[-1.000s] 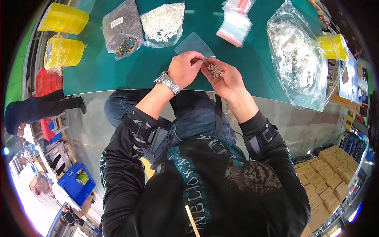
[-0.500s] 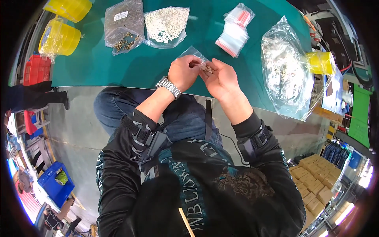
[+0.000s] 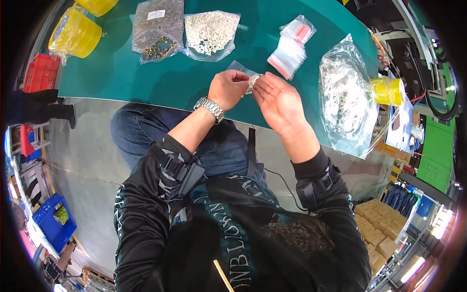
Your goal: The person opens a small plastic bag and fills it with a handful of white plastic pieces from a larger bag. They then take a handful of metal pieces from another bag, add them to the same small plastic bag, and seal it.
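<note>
Single head-worn fisheye view, straight down, close over the green table [image 3: 146,73] edge and lap.

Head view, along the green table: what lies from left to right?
Yellow tub → bag of brass-coloured parts → bag of white parts → left hand → right hand → stack of small zip bags → large clear bag → yellow roll.

Bare green counter [image 3: 121,73] lies open along the near edge left of the left hand [image 3: 227,88]. Toward the far edge, a bag of brass parts [image 3: 156,29], a bag of white parts [image 3: 210,33] and a stack of small zip bags [image 3: 291,48] block passage. A large clear bag [image 3: 346,100] fills the right end beside the right hand [image 3: 278,104].
</note>
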